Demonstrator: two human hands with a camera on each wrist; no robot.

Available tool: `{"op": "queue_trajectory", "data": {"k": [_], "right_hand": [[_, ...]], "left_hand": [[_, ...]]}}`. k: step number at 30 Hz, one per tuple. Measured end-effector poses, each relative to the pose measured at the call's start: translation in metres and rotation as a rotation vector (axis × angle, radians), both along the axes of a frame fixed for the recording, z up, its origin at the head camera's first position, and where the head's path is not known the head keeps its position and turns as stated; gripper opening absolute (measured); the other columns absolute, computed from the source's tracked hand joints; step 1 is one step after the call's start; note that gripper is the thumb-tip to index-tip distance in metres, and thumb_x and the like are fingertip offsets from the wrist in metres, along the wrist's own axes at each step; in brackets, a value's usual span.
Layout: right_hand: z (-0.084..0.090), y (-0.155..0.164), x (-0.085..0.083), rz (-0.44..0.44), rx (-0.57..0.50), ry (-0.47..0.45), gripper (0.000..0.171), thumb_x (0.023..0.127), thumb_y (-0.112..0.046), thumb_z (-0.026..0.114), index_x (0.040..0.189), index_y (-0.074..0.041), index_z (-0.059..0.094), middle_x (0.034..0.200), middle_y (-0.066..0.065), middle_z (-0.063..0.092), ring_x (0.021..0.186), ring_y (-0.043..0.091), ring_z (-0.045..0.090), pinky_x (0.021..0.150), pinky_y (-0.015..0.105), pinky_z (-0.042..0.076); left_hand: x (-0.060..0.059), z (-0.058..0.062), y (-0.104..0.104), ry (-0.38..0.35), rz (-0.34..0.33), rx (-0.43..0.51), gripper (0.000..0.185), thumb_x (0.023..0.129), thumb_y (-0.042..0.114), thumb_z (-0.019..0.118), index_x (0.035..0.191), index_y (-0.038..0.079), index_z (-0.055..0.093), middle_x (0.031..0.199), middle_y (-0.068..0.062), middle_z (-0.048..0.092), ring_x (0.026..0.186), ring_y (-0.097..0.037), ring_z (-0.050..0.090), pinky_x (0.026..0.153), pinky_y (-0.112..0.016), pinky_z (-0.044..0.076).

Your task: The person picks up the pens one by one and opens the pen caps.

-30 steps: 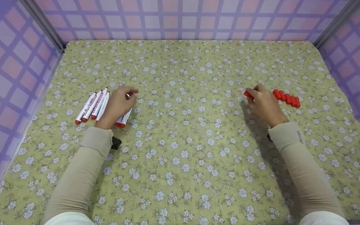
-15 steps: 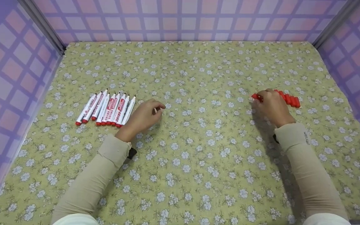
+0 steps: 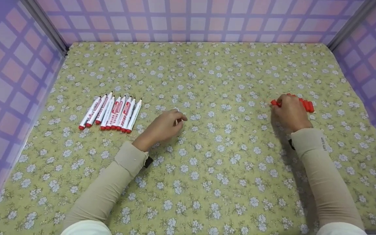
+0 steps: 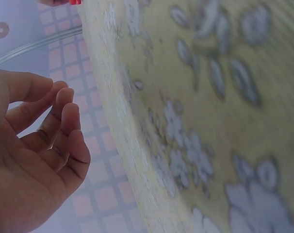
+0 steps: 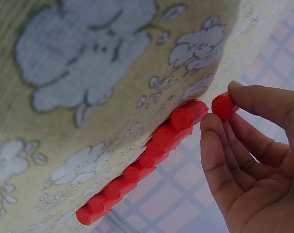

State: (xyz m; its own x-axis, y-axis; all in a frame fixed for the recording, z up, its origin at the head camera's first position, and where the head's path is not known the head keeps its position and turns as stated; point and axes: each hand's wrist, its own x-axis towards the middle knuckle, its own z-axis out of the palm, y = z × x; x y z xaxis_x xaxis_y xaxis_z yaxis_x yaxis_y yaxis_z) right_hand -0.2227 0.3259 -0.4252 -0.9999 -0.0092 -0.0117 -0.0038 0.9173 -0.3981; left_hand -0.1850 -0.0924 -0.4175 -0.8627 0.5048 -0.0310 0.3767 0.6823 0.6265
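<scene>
My right hand (image 3: 291, 112) pinches a red marker cap (image 5: 224, 106) between thumb and fingertips, at the near end of a slanting row of red caps (image 3: 306, 105). In the right wrist view that row (image 5: 132, 174) runs along the cloth beside the fingers, several caps side by side. My left hand (image 3: 163, 125) hovers left of the middle with its fingers loosely bent and nothing in them, as the left wrist view also shows. To its left lie several white markers (image 3: 114, 112) with red ends toward me and bare pointed tips facing away.
A green floral cloth (image 3: 204, 182) covers the table. Checked purple and pink panels stand along the back (image 3: 197, 23), the left (image 3: 8, 75) and the right (image 3: 374, 65), joined by grey corner posts.
My left hand has moved away from the markers, rightward and toward me, uncovering them all. My right hand has shifted right with the red cap, toward the cap row.
</scene>
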Motion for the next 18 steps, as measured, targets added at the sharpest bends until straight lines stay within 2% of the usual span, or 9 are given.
{"op": "queue_trajectory", "data": {"k": [6,13,18], "right_hand": [[-0.0013,0.0052,-0.0018,-0.014,0.006,-0.02,0.024,0.093,-0.009,0.056,0.107,0.01,0.063,0.101,0.03,0.064,0.077,0.034,0.057,0.066,0.044,0.046],[-0.004,0.0069,-0.0041,-0.02,0.02,-0.025,0.02,0.092,-0.009,0.059,0.099,0.008,0.066,0.09,0.026,0.064,0.064,0.029,0.052,0.056,0.037,0.04],[-0.0039,0.0062,-0.0038,-0.036,0.016,-0.064,0.026,0.093,-0.012,0.06,0.109,0.008,0.063,0.103,0.028,0.064,0.076,0.032,0.056,0.066,0.04,0.046]], "left_hand": [[0.0018,-0.0005,0.0063,-0.019,-0.051,0.01,0.027,0.099,0.015,0.049,0.118,0.005,0.066,0.106,-0.008,0.063,0.091,-0.02,0.059,0.075,-0.034,0.05],[0.0041,-0.0035,0.0084,-0.041,-0.034,0.018,0.027,0.099,0.018,0.049,0.116,0.007,0.067,0.107,-0.003,0.062,0.095,-0.018,0.057,0.079,-0.032,0.05],[0.003,-0.0054,0.008,-0.06,-0.017,0.027,0.028,0.099,0.02,0.05,0.117,0.008,0.067,0.109,-0.001,0.062,0.096,-0.016,0.057,0.08,-0.032,0.051]]}}
